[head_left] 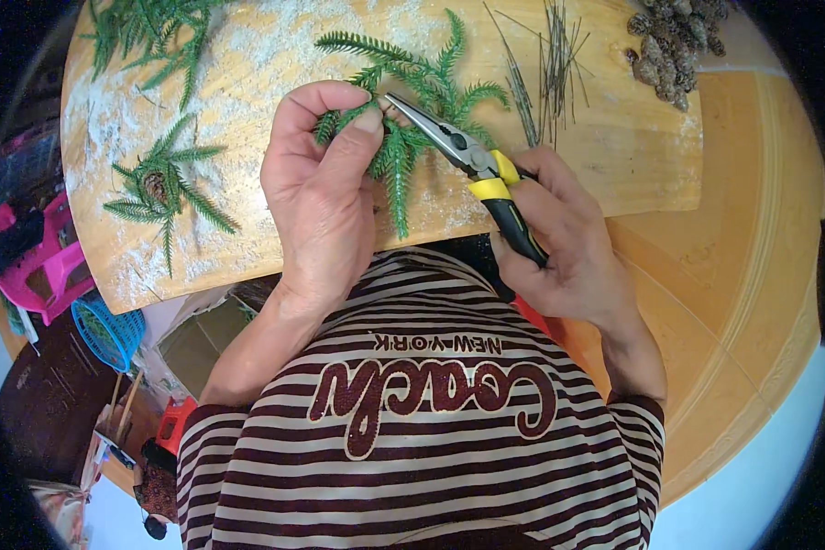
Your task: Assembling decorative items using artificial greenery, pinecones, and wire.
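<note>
Gripping a green fir-like sprig bundle [403, 137] over the wooden board [632, 165], left hand [325, 197] pinches its centre between thumb and fingertips. Right hand [559, 243] fingers wrapped on yellow-black needle-nose pliers [467, 156], tips nearly together at the sprig's core. Looks like mid-binding step; next likely needs a firm twist while holding steady. Wire pieces [545, 64] and a finished sprig [160, 188] lie nearby.

I see no packages, labels, signs or screens near me; the only lettering is dark red print on my striped shirt [422, 431].
</note>
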Action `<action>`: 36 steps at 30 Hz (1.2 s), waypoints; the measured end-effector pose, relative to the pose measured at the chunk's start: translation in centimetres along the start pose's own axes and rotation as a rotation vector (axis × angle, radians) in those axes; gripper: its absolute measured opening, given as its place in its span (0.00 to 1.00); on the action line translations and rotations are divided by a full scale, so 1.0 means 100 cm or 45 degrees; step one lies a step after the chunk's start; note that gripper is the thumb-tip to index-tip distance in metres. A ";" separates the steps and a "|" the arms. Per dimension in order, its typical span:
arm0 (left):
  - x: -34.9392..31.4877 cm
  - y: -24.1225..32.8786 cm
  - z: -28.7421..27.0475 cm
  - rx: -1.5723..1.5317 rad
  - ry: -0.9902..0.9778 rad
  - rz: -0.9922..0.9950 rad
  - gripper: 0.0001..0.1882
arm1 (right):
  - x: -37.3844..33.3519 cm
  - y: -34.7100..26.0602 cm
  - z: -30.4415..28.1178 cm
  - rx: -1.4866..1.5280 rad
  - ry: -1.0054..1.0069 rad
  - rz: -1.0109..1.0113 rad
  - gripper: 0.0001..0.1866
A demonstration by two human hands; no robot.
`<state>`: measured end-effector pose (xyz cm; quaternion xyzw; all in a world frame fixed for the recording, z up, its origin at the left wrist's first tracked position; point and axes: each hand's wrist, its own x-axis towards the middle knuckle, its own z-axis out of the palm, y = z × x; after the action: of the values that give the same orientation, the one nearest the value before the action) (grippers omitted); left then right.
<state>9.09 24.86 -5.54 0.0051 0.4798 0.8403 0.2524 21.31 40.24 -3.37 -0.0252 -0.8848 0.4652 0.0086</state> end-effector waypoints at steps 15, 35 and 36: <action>-0.001 -0.004 0.001 -0.001 0.064 -0.066 0.08 | 0.000 -0.001 0.007 -0.360 0.011 -0.015 0.15; -0.003 -0.002 -0.004 -0.067 -0.120 -0.004 0.13 | -0.014 0.008 -0.011 0.511 -0.134 0.165 0.17; -0.004 -0.002 -0.004 -0.038 -0.109 0.003 0.13 | -0.013 0.008 -0.012 0.518 -0.161 0.186 0.17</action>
<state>9.40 24.48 -5.79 0.0380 0.4558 0.8467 0.2718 22.66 41.64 -3.32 -0.0576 -0.7674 0.6341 -0.0757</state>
